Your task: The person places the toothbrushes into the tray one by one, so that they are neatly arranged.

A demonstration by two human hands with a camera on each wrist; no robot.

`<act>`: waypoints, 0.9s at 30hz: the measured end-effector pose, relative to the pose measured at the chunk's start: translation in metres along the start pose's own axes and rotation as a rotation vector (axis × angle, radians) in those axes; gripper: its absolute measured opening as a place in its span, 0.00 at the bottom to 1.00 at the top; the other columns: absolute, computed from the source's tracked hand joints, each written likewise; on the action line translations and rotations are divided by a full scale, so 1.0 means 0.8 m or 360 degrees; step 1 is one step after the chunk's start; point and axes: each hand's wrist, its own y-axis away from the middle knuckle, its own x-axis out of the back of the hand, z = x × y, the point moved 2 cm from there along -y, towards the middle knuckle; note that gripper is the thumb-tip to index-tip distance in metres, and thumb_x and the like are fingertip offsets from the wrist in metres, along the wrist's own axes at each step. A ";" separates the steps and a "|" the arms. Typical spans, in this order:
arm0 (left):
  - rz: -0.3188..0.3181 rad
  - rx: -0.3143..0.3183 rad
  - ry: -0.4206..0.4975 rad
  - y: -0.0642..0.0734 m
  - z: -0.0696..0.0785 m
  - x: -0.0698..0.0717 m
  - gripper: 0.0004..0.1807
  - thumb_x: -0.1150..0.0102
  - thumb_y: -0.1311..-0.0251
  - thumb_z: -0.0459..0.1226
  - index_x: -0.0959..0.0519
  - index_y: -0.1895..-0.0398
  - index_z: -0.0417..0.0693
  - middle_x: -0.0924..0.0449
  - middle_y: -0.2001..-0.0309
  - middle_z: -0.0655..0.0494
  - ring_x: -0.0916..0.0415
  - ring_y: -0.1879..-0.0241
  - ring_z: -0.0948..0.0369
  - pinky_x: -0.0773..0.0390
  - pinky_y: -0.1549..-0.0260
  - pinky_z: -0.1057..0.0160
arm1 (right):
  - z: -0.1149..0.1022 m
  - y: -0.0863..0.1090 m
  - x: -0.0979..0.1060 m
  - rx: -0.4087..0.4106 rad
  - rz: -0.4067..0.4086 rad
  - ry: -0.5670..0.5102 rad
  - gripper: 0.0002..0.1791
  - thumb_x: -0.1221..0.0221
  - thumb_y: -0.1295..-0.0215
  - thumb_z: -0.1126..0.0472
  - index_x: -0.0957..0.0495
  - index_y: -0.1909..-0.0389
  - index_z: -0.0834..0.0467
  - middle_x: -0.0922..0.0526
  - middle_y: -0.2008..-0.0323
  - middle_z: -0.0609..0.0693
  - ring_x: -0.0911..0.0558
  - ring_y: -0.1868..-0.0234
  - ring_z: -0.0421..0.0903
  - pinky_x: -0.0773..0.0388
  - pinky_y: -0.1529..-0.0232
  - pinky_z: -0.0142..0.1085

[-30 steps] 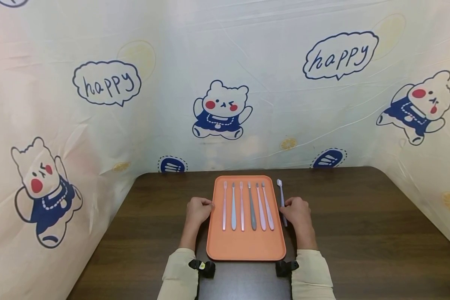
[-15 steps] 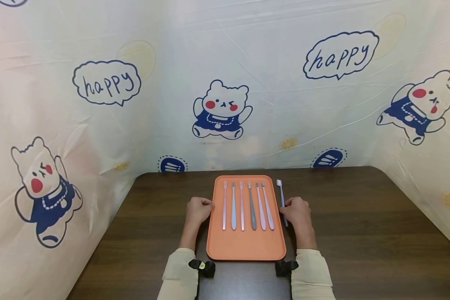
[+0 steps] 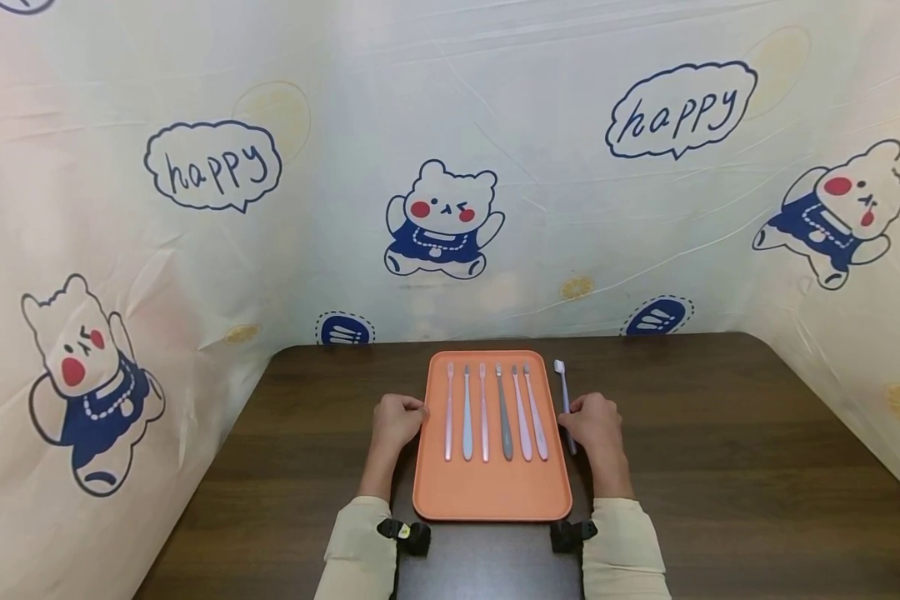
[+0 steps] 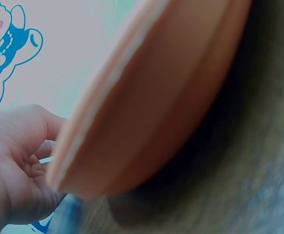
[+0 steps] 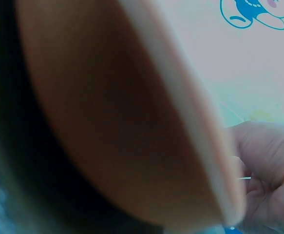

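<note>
An orange tray (image 3: 487, 493) stands before me in the head view, with several toothbrushes in a row on it: pink ones, a light blue toothbrush (image 3: 467, 425) and a grey toothbrush (image 3: 506, 429). My left hand (image 3: 396, 419) pinches the tray's left rim, thumb and fingers at the edge. On the opposite side my right hand (image 3: 596, 422) pinches the right rim. A lilac toothbrush (image 3: 563, 387) runs just outside that rim, its middle partly hidden by my right fingers. Both wrist views show the tray's outer side wall large and blurred, with the hand beyond it.
Under the tray is a dark brown wooden table (image 3: 735, 467). Behind and at both sides hangs a pale curtain (image 3: 540, 225) printed with bears and the word "happy". Black wrist cameras (image 3: 414, 537) sit close to the tray's near corners.
</note>
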 end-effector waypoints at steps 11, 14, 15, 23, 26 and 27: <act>0.0003 -0.0001 0.0005 -0.002 -0.002 0.000 0.08 0.35 0.41 0.35 0.10 0.65 0.39 0.11 0.63 0.44 0.18 0.68 0.57 0.21 0.73 0.63 | 0.001 0.002 0.002 0.0017 -0.0015 -0.0038 0.13 0.35 0.39 0.59 0.16 0.63 0.67 0.16 0.68 0.59 0.20 0.69 0.50 0.24 0.73 0.37; 0.0008 -0.0008 -0.0003 -0.001 -0.001 0.000 0.08 0.35 0.41 0.35 0.10 0.66 0.39 0.11 0.63 0.44 0.17 0.66 0.56 0.22 0.72 0.63 | 0.002 0.002 0.001 0.0013 -0.0014 -0.0055 0.12 0.35 0.39 0.59 0.16 0.64 0.66 0.16 0.69 0.58 0.20 0.72 0.48 0.26 0.75 0.35; 0.0009 -0.0009 -0.0003 -0.001 -0.001 0.000 0.08 0.35 0.41 0.35 0.10 0.66 0.39 0.11 0.63 0.44 0.17 0.66 0.56 0.22 0.72 0.63 | 0.002 0.002 0.001 0.0011 -0.0013 -0.0054 0.12 0.35 0.39 0.59 0.16 0.64 0.66 0.16 0.69 0.58 0.20 0.71 0.48 0.26 0.75 0.35; 0.0001 0.0001 0.0016 -0.001 0.000 0.000 0.08 0.36 0.41 0.35 0.10 0.66 0.39 0.11 0.63 0.43 0.18 0.66 0.55 0.21 0.72 0.63 | 0.001 0.004 0.004 -0.0004 -0.0001 -0.0046 0.12 0.35 0.39 0.59 0.16 0.63 0.66 0.16 0.68 0.59 0.20 0.71 0.48 0.25 0.75 0.35; -0.0001 0.0004 0.0018 -0.001 0.000 0.000 0.08 0.36 0.41 0.35 0.10 0.66 0.39 0.11 0.63 0.43 0.18 0.66 0.56 0.21 0.72 0.63 | 0.000 0.005 0.006 0.0008 0.0005 -0.0057 0.12 0.35 0.40 0.60 0.16 0.63 0.66 0.15 0.67 0.60 0.20 0.71 0.49 0.24 0.75 0.36; -0.0001 0.0003 0.0019 -0.001 0.000 0.001 0.08 0.36 0.41 0.35 0.10 0.66 0.39 0.11 0.63 0.43 0.18 0.66 0.56 0.21 0.72 0.63 | 0.000 0.005 0.007 0.0012 0.0010 -0.0061 0.12 0.35 0.40 0.60 0.16 0.63 0.66 0.15 0.67 0.60 0.20 0.71 0.49 0.24 0.75 0.36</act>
